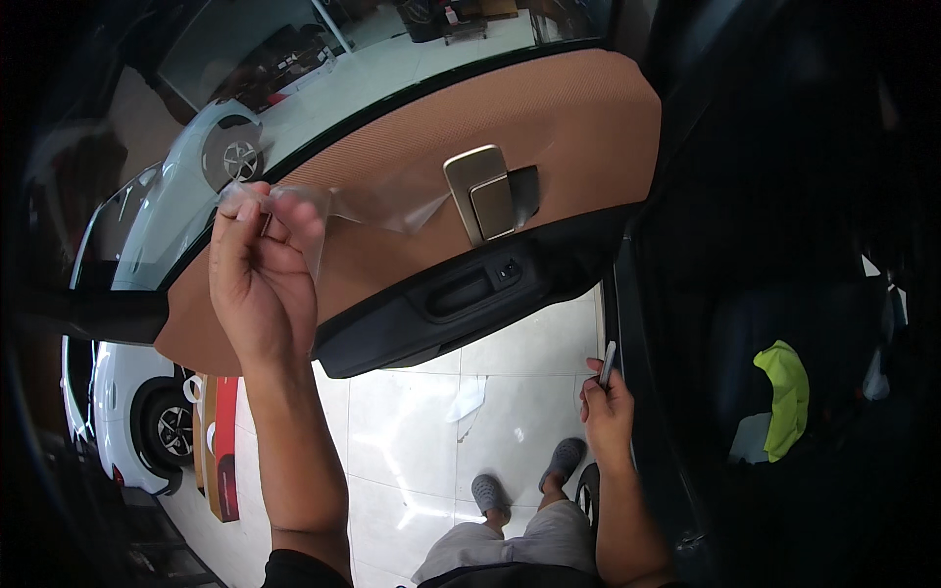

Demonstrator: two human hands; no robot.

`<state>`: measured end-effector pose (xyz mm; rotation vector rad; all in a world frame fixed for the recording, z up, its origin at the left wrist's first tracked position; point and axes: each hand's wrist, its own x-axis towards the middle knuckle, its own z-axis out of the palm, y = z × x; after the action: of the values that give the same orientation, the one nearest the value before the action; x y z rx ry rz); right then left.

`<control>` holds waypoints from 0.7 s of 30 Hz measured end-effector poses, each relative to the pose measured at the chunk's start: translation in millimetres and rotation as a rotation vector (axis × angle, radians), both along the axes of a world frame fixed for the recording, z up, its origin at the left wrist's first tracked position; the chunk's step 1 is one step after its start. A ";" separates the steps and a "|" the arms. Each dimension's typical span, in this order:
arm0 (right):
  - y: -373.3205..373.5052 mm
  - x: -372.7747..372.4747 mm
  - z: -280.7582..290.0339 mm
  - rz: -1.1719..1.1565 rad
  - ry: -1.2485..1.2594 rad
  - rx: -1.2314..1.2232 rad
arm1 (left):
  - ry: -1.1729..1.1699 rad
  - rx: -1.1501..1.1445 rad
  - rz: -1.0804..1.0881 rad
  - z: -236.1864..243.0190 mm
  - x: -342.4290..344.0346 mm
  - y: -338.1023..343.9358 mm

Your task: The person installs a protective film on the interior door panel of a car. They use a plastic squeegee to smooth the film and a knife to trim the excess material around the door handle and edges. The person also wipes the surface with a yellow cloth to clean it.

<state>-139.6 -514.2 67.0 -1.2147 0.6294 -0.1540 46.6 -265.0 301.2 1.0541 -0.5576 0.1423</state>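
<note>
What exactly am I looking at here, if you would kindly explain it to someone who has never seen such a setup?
There is no machine: a person works bare-handed, and the single wide, curved picture comes from a camera worn on their head, looking down. The left hand pinches clear film, which stretches across a brown door panel toward a gold-coloured plate. The right hand, lower down, holds a slim, light-coloured tool; its exact kind is hard to tell. Below the panel runs a black armrest. A yellow-green cloth lies in the dark area at right, and a white car stands at left.
</note>
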 end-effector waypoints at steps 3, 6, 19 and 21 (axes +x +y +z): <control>-7.7 -4.2 -1.7 0.048 0.022 -0.041 | -0.008 -0.036 0.067 15.0 -0.6 -2.0; -14.9 -7.9 -4.1 0.098 0.050 -0.117 | -0.071 -0.002 0.020 30.1 -3.3 -3.7; 8.7 -25.5 17.1 0.217 0.015 -0.432 | -0.285 0.034 0.134 58.1 7.1 -60.9; 17.6 -36.1 17.5 0.223 0.027 -0.552 | -0.333 0.044 0.166 52.4 14.4 -67.6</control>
<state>-175.7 -496.6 84.4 -1.8125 0.4822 -0.1273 61.0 -332.7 353.7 1.1273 -0.7753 0.4587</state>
